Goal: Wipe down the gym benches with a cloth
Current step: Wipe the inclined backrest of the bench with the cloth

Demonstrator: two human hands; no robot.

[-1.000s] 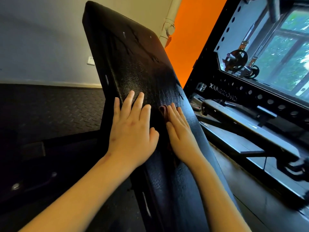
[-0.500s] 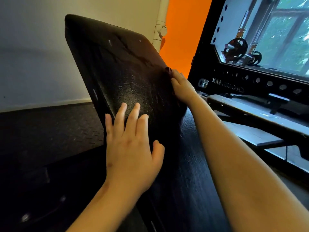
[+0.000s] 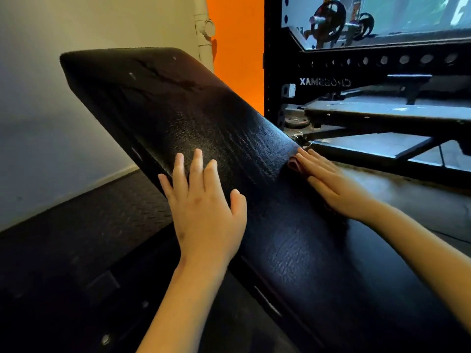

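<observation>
Inclined black bench pad (image 3: 204,110), its textured cover cracked near the upper end. The left hand (image 3: 204,215) lies flat on the pad's left half, fingers straight and slightly spread, grasping nothing. The right hand (image 3: 331,186) presses a reddish-brown cloth (image 3: 293,163) against the pad's right edge with straight, closed-up fingers (only a folded corner of the cloth shows beyond the fingertips). Right of the pad stands a black perforated rack (image 3: 325,82). Behind the pad's upper end are a white pipe (image 3: 205,29) and an orange wall (image 3: 234,47). Below the pad's left edge lies black tread-pattern flooring (image 3: 102,212).
</observation>
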